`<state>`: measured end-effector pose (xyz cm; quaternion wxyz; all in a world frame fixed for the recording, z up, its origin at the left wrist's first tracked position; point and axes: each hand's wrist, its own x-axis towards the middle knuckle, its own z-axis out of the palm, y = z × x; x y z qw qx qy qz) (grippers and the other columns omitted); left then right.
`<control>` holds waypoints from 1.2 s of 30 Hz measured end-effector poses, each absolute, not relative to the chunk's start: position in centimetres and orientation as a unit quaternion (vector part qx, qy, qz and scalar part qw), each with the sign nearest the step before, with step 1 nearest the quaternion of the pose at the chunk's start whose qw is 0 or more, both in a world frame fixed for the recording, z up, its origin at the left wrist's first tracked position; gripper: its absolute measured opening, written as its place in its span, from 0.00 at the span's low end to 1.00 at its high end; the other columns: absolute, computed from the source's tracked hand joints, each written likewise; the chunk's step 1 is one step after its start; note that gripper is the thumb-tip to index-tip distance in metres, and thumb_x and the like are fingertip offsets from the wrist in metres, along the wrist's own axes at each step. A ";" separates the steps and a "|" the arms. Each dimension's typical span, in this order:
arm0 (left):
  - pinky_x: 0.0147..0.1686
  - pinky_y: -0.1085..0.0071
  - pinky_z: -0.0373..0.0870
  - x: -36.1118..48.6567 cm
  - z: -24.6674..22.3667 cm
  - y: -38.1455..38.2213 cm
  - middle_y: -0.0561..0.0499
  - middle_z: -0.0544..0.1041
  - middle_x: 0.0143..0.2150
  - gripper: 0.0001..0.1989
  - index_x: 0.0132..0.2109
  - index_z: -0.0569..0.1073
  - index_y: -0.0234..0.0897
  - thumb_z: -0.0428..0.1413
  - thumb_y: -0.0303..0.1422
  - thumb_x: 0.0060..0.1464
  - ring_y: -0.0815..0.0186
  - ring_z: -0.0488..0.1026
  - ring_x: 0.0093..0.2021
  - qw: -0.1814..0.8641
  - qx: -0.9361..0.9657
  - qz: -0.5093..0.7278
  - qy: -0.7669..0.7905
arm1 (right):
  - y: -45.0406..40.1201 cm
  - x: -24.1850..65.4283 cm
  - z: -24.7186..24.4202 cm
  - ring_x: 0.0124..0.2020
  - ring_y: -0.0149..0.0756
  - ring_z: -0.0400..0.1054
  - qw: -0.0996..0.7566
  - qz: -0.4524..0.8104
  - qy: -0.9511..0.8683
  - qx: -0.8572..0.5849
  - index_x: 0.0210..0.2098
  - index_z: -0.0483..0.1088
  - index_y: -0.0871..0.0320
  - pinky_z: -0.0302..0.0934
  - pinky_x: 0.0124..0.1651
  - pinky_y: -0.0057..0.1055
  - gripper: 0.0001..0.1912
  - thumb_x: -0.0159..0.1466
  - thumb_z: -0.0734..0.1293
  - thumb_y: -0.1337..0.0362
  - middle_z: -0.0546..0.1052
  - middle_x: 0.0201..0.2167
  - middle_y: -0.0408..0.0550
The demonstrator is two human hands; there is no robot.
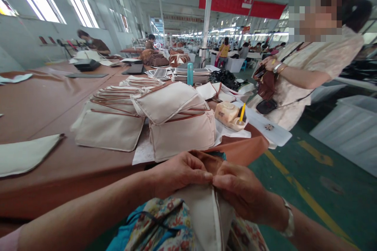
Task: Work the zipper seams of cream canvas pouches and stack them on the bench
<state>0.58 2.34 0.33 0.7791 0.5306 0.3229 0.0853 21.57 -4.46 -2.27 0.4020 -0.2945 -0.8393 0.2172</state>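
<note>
Close to my body, a cream fabric bag piece (203,210) with a stitched seam and brown material at its top lies over a flowered apron (165,219). My left hand (184,170) pinches its upper edge from the left. From the right, my right hand (235,182) pinches the same edge, fingertips nearly touching the left ones. Whatever lies between the fingertips is hidden. Just beyond my hands, stacked cream bag pieces (182,133) with brown trim rest on the table, and another pile (108,127) is to their left.
Brown sheeting covers the table (44,110). A cut-open container (228,115) with a yellow stick stands right of the piles, and a teal bottle (190,74) behind them. At right, a person (303,62) holds a brown item near white bins (350,129).
</note>
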 end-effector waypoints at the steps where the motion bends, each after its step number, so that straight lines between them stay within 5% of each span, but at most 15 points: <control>1: 0.21 0.74 0.45 0.5 0.3 2.5 0.58 0.60 0.20 0.21 0.26 0.69 0.32 0.67 0.44 0.46 0.75 0.50 0.20 0.773 0.545 0.076 0.316 | -4.6 21.7 -2.4 0.31 0.37 0.64 0.395 0.205 -0.847 -0.292 0.41 0.70 0.53 0.60 0.36 0.32 0.11 0.67 0.60 0.73 0.66 0.29 0.44; 6: 0.22 0.75 0.48 0.1 1.0 2.7 0.56 0.64 0.25 0.19 0.34 0.74 0.30 0.62 0.45 0.53 0.73 0.53 0.24 0.716 0.639 0.055 0.277 | -5.5 22.0 -1.9 0.32 0.36 0.64 0.423 0.340 -0.761 -0.355 0.43 0.69 0.55 0.58 0.35 0.30 0.07 0.70 0.60 0.63 0.71 0.32 0.46; 12: 0.24 0.76 0.49 -0.1 2.6 2.4 0.56 0.63 0.27 0.18 0.36 0.72 0.30 0.58 0.45 0.58 0.73 0.54 0.26 0.680 0.686 0.074 0.250 | -4.2 22.1 0.8 0.28 0.30 0.53 0.324 0.518 -0.669 -0.423 0.30 0.64 0.58 0.49 0.28 0.26 0.21 0.73 0.56 0.51 0.60 0.27 0.41; 15: 0.23 0.76 0.48 -0.3 2.9 2.1 0.56 0.62 0.26 0.19 0.35 0.71 0.30 0.59 0.45 0.57 0.73 0.53 0.26 0.689 0.678 0.094 0.238 | -3.7 21.9 1.7 0.27 0.30 0.50 0.282 0.530 -0.698 -0.392 0.26 0.61 0.57 0.46 0.25 0.26 0.22 0.72 0.58 0.50 0.57 0.26 0.40; 22: 0.23 0.75 0.47 -0.4 1.6 1.4 0.55 0.64 0.26 0.19 0.33 0.70 0.30 0.62 0.44 0.54 0.74 0.54 0.24 0.737 0.621 0.130 0.234 | -4.4 21.3 0.6 0.26 0.30 0.52 0.337 0.451 -0.749 -0.348 0.29 0.60 0.56 0.50 0.29 0.27 0.18 0.72 0.58 0.54 0.59 0.26 0.40; 28: 0.26 0.77 0.53 -0.2 3.2 1.5 0.55 0.64 0.29 0.15 0.35 0.72 0.30 0.58 0.40 0.59 0.72 0.58 0.28 0.632 0.734 0.118 0.219 | -3.8 22.1 1.3 0.31 0.32 0.54 0.294 0.506 -0.729 -0.354 0.31 0.62 0.57 0.52 0.34 0.29 0.21 0.74 0.53 0.51 0.61 0.30 0.42; 36: 0.26 0.77 0.53 -1.4 3.3 2.5 0.55 0.68 0.29 0.27 0.40 0.76 0.32 0.71 0.47 0.39 0.71 0.59 0.28 0.706 0.662 0.033 0.252 | -4.0 21.9 1.5 0.27 0.30 0.53 0.297 0.502 -0.743 -0.327 0.28 0.65 0.58 0.49 0.30 0.27 0.20 0.70 0.61 0.51 0.61 0.25 0.40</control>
